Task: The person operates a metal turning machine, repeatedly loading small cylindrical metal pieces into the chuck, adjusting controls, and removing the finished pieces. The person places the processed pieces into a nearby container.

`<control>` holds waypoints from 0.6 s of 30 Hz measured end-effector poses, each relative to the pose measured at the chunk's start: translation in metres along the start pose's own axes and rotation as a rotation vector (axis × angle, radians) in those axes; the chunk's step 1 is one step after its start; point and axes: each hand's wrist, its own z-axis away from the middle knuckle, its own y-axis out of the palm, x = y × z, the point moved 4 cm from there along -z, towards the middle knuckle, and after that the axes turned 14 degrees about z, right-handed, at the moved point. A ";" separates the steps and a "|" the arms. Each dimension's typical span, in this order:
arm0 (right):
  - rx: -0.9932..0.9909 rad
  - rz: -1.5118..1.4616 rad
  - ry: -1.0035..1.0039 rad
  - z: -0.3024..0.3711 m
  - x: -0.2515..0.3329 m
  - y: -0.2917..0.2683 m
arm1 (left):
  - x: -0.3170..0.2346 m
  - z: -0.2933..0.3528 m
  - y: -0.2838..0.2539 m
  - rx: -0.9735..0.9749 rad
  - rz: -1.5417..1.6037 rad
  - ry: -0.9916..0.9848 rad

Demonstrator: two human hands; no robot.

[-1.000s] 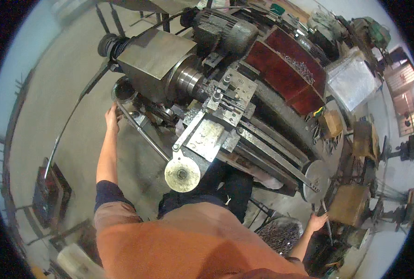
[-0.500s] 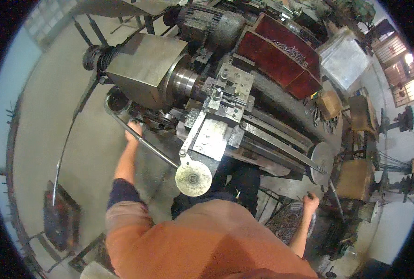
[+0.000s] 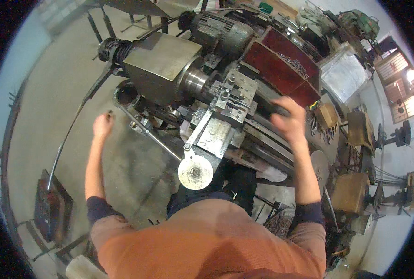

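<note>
Left of the lathe, my left hand (image 3: 102,126) is closed, with a small dark piece (image 3: 109,113) showing at its fingertips. It is apart from the long steel lever (image 3: 156,141) and the round opening at the lever's far end. My right hand (image 3: 290,122), slightly blurred, is raised over the right part of the lathe bed. Its fingers are curled round a dark thing (image 3: 280,110) whose kind I cannot make out. The tool slide (image 3: 230,100) with its bolts lies between my hands, beside the shiny chuck (image 3: 195,82). A round pale disc (image 3: 195,172) sits close to my waist.
A red metal bin (image 3: 281,65) with small metal parts stands behind the lathe. The motor (image 3: 221,31) and boxy headstock (image 3: 162,56) are at the far left. A handwheel (image 3: 319,166) is on the right. A thin rod (image 3: 67,132) slants down to a dark pedal-like plate (image 3: 53,207).
My left hand has moved left, away from the lever's far end. My right hand has risen from low at the right to above the lathe bed. The view has shifted slightly.
</note>
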 end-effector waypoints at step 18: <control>0.539 0.459 -0.059 -0.100 0.075 0.148 | -0.030 0.117 -0.104 -0.323 -0.046 -0.405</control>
